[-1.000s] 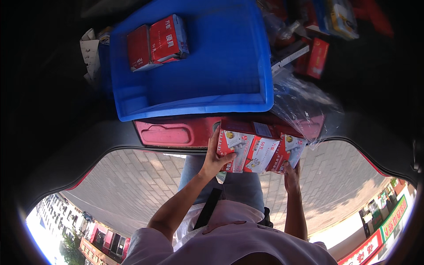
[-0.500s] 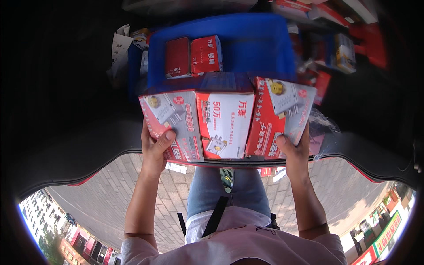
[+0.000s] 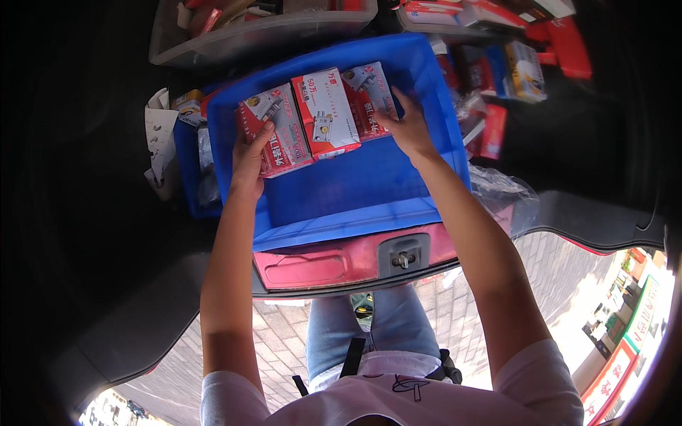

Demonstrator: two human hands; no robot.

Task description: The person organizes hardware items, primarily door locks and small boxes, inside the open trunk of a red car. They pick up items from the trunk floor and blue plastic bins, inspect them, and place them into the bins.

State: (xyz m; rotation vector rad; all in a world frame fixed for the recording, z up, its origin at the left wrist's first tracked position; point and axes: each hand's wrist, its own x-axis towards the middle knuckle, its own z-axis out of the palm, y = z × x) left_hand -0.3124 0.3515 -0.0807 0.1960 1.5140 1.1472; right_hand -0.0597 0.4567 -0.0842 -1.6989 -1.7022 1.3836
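Three cardboard boxes lie in a row inside a blue plastic crate (image 3: 341, 231), towards its far side. The left red and grey box (image 3: 283, 145) and the right red and grey box (image 3: 366, 103) flank a white and red box (image 3: 325, 117); all carry pictures of a door lock. My left hand (image 3: 250, 157) grips the left box, thumb on its top face, the other fingers mostly hidden along its side. At the right box's outer side, my right hand (image 3: 410, 126) has its thumb and fingers spread, the thumb close to the box edge.
The crate stands in a car boot, just behind the pink sill with its metal latch (image 3: 404, 260). A translucent bin (image 3: 266, 32) of boxes is behind it. Red packages (image 3: 494, 131) and clear plastic wrap (image 3: 501, 186) lie right; torn white cardboard (image 3: 162, 131) is left.
The three-box row has moved away from me, from above the boot's edge down into the blue crate. My right hand has loosened from the right box. The crate appears nearer the sill.
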